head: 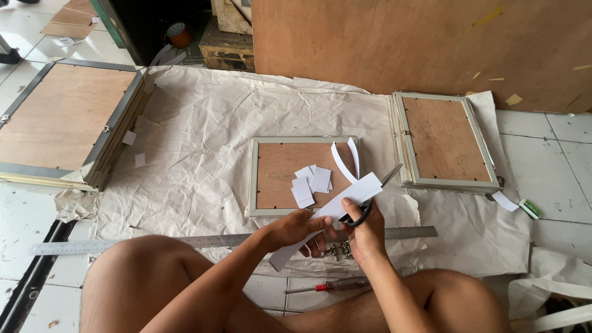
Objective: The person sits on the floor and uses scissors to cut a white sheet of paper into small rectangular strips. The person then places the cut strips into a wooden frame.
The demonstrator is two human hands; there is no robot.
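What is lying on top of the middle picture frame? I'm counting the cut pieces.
A small pile of white paper pieces lies on the middle frame; overlaps hide how many.

Soft, even daylight fills the scene (no harsh glare anywhere), leaving only faint shadows in the creases of the crumpled paper sheet [203, 154] and a dark doorway at the top, while focus is sharp and straight edges bow slightly outward.
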